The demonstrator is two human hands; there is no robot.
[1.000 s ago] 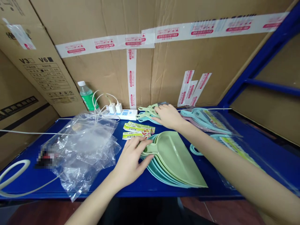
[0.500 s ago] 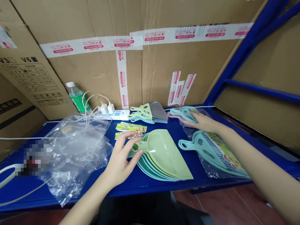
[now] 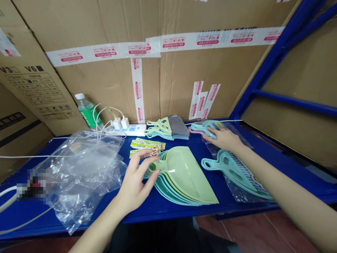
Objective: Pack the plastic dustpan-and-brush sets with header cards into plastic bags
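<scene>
A stack of dustpans (image 3: 184,172), pale green on top and turquoise below, lies in the middle of the blue shelf. At its handle end my left hand (image 3: 138,179) curves with fingers apart, not gripping the handle. My right hand (image 3: 225,138) rests flat on bagged dustpan-and-brush sets (image 3: 206,128) at the back right, covering part of them. Under my right forearm lies another turquoise bagged set (image 3: 231,172) with a striped brush. Several small brushes (image 3: 171,127) with grey bristles are piled at the back, and label cards (image 3: 147,144) lie just in front of them.
Clear plastic bags (image 3: 89,165) are heaped on the left. Behind them stand a green-labelled bottle (image 3: 88,110) and a white power strip (image 3: 135,130) with plugged-in chargers and cables. Cardboard boxes (image 3: 105,84) wall the back; a blue metal frame (image 3: 273,59) rises at right.
My right hand has shifted slightly over the bagged sets, and its forearm now covers more of the nearer set. The left hand has hardly moved.
</scene>
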